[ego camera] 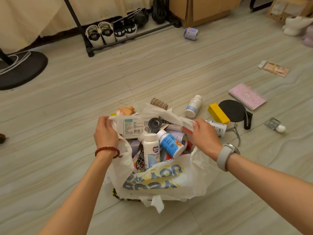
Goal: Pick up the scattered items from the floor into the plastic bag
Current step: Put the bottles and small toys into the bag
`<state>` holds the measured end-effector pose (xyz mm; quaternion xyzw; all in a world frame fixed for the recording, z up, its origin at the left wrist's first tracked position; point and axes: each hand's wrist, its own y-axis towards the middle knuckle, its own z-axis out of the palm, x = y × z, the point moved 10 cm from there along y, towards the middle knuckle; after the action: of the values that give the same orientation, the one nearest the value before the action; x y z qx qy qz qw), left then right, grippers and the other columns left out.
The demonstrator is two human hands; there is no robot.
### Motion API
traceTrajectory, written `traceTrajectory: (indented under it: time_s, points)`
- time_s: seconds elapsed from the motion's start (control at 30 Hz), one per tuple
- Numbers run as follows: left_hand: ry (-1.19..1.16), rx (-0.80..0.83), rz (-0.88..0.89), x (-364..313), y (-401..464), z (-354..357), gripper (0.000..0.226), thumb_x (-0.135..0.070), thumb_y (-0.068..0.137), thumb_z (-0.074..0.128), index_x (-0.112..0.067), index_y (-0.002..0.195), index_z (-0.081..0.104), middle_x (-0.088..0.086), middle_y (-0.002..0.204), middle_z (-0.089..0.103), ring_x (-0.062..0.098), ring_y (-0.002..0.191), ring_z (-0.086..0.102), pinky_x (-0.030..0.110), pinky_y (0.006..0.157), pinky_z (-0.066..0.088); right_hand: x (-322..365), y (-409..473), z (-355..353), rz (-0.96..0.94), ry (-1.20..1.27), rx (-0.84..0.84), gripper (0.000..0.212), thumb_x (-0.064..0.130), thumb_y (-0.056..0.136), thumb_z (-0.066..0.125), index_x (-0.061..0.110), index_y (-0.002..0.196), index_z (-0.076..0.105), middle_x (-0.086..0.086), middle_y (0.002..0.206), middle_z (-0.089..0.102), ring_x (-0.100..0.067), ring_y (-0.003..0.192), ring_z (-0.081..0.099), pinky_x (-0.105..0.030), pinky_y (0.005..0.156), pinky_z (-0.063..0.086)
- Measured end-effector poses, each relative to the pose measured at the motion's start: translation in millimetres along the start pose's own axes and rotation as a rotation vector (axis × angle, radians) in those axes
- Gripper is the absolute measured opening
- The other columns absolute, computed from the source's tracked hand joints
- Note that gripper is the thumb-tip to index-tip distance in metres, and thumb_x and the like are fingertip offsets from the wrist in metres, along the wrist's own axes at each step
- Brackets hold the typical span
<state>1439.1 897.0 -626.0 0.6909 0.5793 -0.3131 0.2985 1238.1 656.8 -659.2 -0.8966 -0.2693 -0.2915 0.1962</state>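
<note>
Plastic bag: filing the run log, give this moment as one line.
left hand grips bag rim | right hand grips bag rim | plastic bag open, part-filled | notebook on floor

The plastic bag [157,180] is showing large blue-grey letters on yellow, upside down to the camera and reading roughly "UOY". A red, black and white packet [139,161] inside is bearing bold Chinese characters, partly hidden. The labels on the white bottle [151,150], blue-labelled bottle [171,144] and white box [133,127] are carrying print too small to read.
</note>
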Motion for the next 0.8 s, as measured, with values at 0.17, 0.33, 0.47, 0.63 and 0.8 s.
traceTrajectory:
  time_s: [0.17,0.33,0.47,0.63,0.8]
  points:
    - [-0.093,-0.108,0.187,-41.5,1.1,-31.8,0.024,-0.011,0.096,0.039,0.002,0.099,0.06,0.009,0.086,0.055,0.02,0.081,0.048,0.025,0.069,0.032,30.7,17.2,-40.5,-0.146,0.137,-0.198,0.029,0.01,0.097,0.036,-0.009,0.098,0.059,-0.03,0.102,0.062,-0.039,0.095,0.056,-0.03,0.067,0.026]
    - [-0.162,-0.233,0.279,-69.9,9.3,-73.1,0.021,-0.018,0.095,0.041,-0.01,0.083,0.057,-0.001,0.061,0.046,0.009,0.058,0.041,0.022,0.056,0.033,69.9,16.2,-79.0,-0.322,0.284,-0.371,0.025,0.005,0.096,0.041,-0.012,0.088,0.058,-0.028,0.085,0.062,-0.029,0.072,0.046,-0.022,0.061,0.02]
    - [-0.064,-0.101,0.258,-53.4,-8.0,-50.3,0.022,-0.012,0.094,0.045,0.001,0.088,0.061,0.008,0.071,0.052,0.021,0.066,0.045,0.027,0.06,0.032,72.9,7.5,-33.7,-0.386,0.192,-0.107,0.024,0.012,0.097,0.04,-0.002,0.098,0.06,-0.019,0.089,0.063,-0.021,0.076,0.05,-0.028,0.066,0.033]
    - [-0.07,-0.083,0.21,-20.8,-29.7,-39.9,0.022,-0.009,0.093,0.045,0.002,0.083,0.06,0.004,0.068,0.05,0.021,0.067,0.044,0.013,0.052,0.033,67.0,-0.4,-37.6,-0.377,0.235,-0.148,0.024,0.01,0.096,0.042,-0.004,0.095,0.061,-0.011,0.079,0.058,-0.021,0.074,0.05,-0.025,0.061,0.028]
    - [-0.201,-0.289,0.15,-33.6,-17.2,-91.5,0.024,-0.015,0.096,0.041,-0.005,0.079,0.055,-0.005,0.06,0.042,0.012,0.058,0.038,0.017,0.052,0.031,81.2,6.4,-68.9,-0.324,0.336,-0.282,0.026,0.007,0.096,0.039,-0.009,0.087,0.058,-0.009,0.074,0.049,-0.02,0.074,0.044,-0.022,0.06,0.021]
